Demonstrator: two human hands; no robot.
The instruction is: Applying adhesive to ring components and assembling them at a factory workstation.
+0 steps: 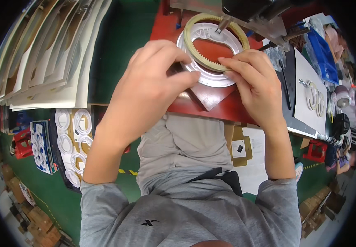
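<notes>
Far to the left, in a row: big white sheets (58, 57). Lower down there, on a green floor (54, 193): a red stool (23, 145), then a dark tray full of white rings (65, 144).

Next along, reaches up with the left hand (151, 86), a bit blurry. Bends its fingers down, with the thumb pointing right and a gap between. Brings fingertips and thumb to the left edge of a shiny white ring (213, 80). Cannot tell if really grabbing that edge or only touching it.

In the middle, on a red table (182, 108), under a metal machine (260, 26): the white ring, with a wide hole. Over it, tipped a little: a yellow ring (202, 61) with little teeth all around the inside.

Just right of that, pinches the near edge of the yellow ring with the right hand (257, 84). Puts the pointing finger on the toothed side and the thumb below. Folds the other fingers in loosely.

Farther right: a white board (307, 111) with two more pale rings (314, 99) on top, and behind it a blue bin (322, 61).
</notes>
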